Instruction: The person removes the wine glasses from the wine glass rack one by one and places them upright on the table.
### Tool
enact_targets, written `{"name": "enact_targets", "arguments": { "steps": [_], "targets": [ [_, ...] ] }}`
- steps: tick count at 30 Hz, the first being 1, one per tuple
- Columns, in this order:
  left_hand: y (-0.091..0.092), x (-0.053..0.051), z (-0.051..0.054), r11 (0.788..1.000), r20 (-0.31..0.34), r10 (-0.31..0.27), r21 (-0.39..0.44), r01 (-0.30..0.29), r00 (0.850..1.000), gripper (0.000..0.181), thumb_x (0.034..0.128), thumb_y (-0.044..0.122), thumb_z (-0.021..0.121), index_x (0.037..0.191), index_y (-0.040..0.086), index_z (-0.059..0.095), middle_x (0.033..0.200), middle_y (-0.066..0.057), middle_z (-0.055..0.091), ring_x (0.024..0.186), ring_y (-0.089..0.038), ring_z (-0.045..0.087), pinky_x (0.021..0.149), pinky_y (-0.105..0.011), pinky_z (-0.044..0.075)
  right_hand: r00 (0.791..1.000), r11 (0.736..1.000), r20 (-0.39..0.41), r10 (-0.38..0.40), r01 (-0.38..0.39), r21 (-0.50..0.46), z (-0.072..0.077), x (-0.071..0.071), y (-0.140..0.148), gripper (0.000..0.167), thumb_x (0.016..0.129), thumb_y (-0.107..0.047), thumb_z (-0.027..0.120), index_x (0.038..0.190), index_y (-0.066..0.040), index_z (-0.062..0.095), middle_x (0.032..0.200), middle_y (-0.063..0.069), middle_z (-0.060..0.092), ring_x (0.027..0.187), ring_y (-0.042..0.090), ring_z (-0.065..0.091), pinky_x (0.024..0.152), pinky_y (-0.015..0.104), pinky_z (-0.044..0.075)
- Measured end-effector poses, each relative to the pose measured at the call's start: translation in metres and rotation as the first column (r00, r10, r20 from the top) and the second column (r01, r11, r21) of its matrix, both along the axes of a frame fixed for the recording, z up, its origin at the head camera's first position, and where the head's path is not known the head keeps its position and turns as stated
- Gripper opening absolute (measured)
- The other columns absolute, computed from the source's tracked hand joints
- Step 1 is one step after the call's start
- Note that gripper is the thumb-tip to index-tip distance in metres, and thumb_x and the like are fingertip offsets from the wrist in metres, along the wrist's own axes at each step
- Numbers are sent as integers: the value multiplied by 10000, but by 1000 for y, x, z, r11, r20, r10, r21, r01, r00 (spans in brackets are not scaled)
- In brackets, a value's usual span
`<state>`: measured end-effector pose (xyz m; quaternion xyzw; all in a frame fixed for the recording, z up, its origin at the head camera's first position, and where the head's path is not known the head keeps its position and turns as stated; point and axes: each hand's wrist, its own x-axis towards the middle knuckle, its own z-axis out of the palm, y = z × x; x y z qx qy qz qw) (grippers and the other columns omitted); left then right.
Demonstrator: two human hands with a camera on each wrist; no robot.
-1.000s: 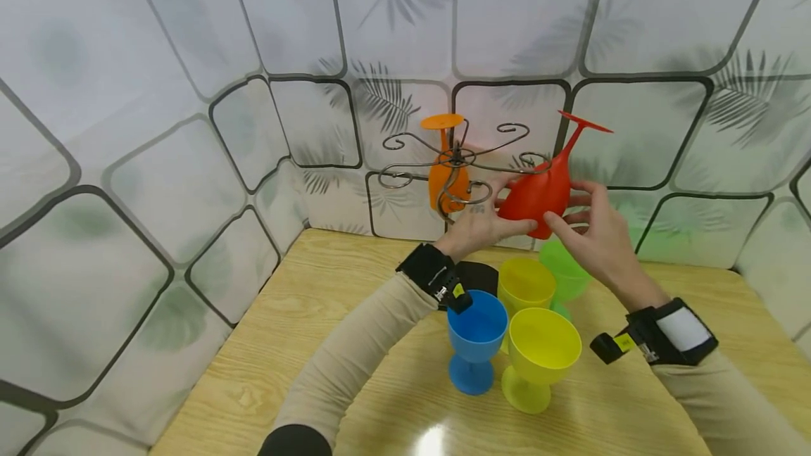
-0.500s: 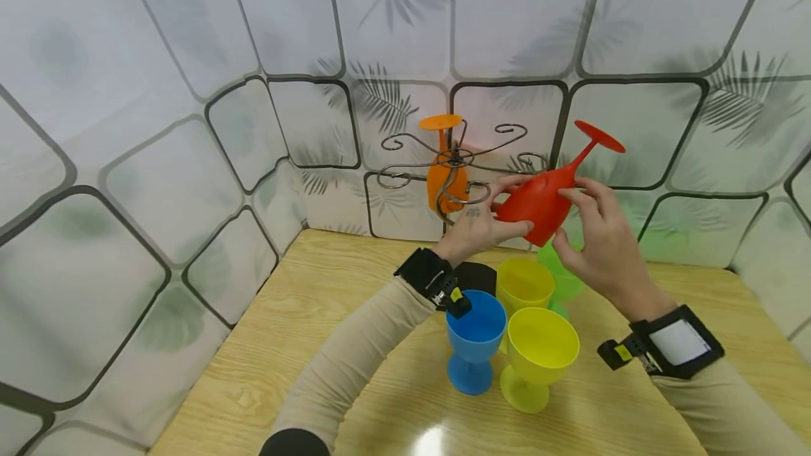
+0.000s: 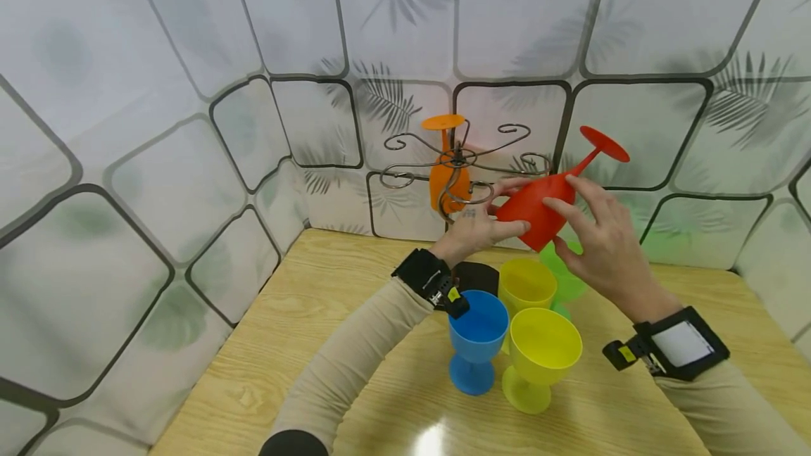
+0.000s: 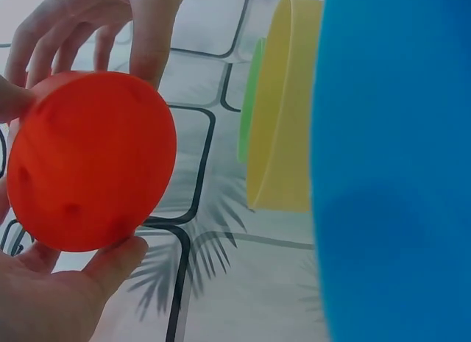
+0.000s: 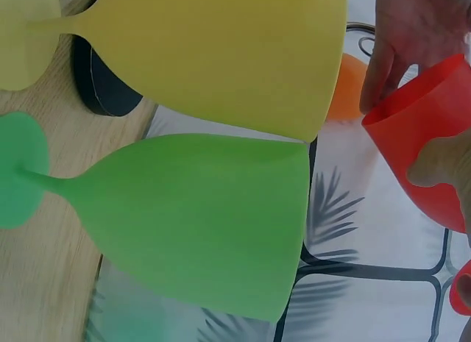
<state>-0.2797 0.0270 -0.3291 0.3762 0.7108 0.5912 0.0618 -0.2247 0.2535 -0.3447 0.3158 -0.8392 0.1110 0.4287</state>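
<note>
A red plastic goblet [image 3: 535, 211] is held in the air by both hands, tilted with its foot up to the right and its mouth down. My left hand [image 3: 472, 234] grips the bowl near the rim, thumb in front. My right hand [image 3: 605, 248] holds the other side, its fingers on the bowl and by the stem. In the left wrist view the goblet's mouth [image 4: 92, 162] faces the camera. Just left of the hands stands a wire rack [image 3: 457, 157] with curled arms, on which an orange goblet [image 3: 448, 185] hangs upside down.
Below the hands, a blue goblet [image 3: 478, 326], a front yellow goblet [image 3: 545, 347], a rear yellow goblet [image 3: 527, 281] and a green goblet [image 5: 191, 224] stand upright on the wooden table [image 3: 272, 343]. The rack's black base [image 3: 476, 279] lies behind them. A patterned curtain [image 3: 405, 34] backs the table.
The red goblet has tipped further over, its foot moving right and down. My right hand has shifted slightly right, its fingers now nearer the stem. My left hand has barely moved.
</note>
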Motion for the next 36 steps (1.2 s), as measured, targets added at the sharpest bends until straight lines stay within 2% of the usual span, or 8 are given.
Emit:
{"name": "enact_targets", "arguments": {
  "steps": [5, 17, 21, 25, 28, 31, 34, 36],
  "targets": [
    [-1, 1, -1, 998, 60, -56, 27, 55, 997, 627, 952, 84, 613, 1538, 149, 400, 1456, -143, 393, 1050, -198, 511, 745, -229, 537, 999, 999, -23, 25, -24, 25, 0, 0, 1, 848, 607, 74, 894, 1379, -94, 584, 1529, 279, 426, 1376, 531, 396, 979, 732, 387],
    [-7, 3, -1, 989, 85, -147, 32, 145, 985, 632, 970, 61, 593, 1558, 141, 374, 1463, -161, 456, 1106, -146, 584, 854, -288, 592, 995, 990, -86, 57, -46, 131, 3, 6, 1, 724, 686, -36, 814, 1371, -117, 592, 1475, 290, 474, 1376, 536, 391, 1144, 681, 281],
    [-7, 6, 1, 990, 49, -139, 1, 139, 989, 613, 972, 58, 604, 1544, 118, 393, 1501, -140, 417, 1142, -149, 527, 847, -262, 576, 991, 988, -101, 87, -73, 133, 3, 9, 3, 729, 664, -50, 811, 1357, -76, 586, 1464, 297, 485, 1379, 540, 388, 1201, 632, 243],
    [-6, 9, 1, 994, -2, -103, -37, 103, 995, 591, 975, 88, 627, 1528, 120, 421, 1514, -118, 443, 1166, -165, 543, 858, -264, 571, 989, 988, -98, 111, -99, 121, 1, 13, 6, 740, 646, -57, 795, 1352, -30, 576, 1468, 289, 492, 1343, 535, 419, 1250, 562, 200],
    [-5, 11, 1, 995, -2, -89, -40, 89, 996, 580, 977, 114, 633, 1521, 126, 432, 1501, -95, 477, 1172, -151, 561, 879, -278, 566, 990, 990, -88, 108, -99, 96, 0, 16, 7, 747, 635, -70, 808, 1340, -5, 569, 1450, 293, 502, 1294, 532, 454, 1182, 586, 308],
    [-5, 13, 1, 994, 26, -105, -6, 105, 994, 563, 985, 109, 612, 1518, 120, 432, 1477, -97, 506, 1185, -136, 559, 894, -299, 564, 993, 995, -72, 89, -87, 40, -1, 19, 9, 684, 685, -146, 783, 1307, 30, 557, 1408, 317, 513, 1226, 528, 493, 990, 634, 442],
    [-4, 14, 0, 989, 48, -143, 35, 142, 988, 556, 993, 98, 570, 1525, 101, 408, 1482, -109, 498, 1210, -136, 548, 920, -318, 562, 998, 999, -49, 49, -50, -16, -2, 23, 11, 571, 918, -374, 660, 1278, 52, 540, 1362, 326, 525, 1165, 504, 519, 832, 628, 506],
    [-4, 14, 0, 986, 63, -161, 56, 158, 985, 547, 1000, 110, 553, 1525, 95, 399, 1499, -102, 484, 1224, -130, 545, 933, -319, 560, 999, 998, -36, 20, -22, -51, -3, 27, 12, 661, 997, -540, 509, 1265, 64, 534, 1330, 327, 532, 1134, 489, 525, 786, 619, 536]
  ]
}}
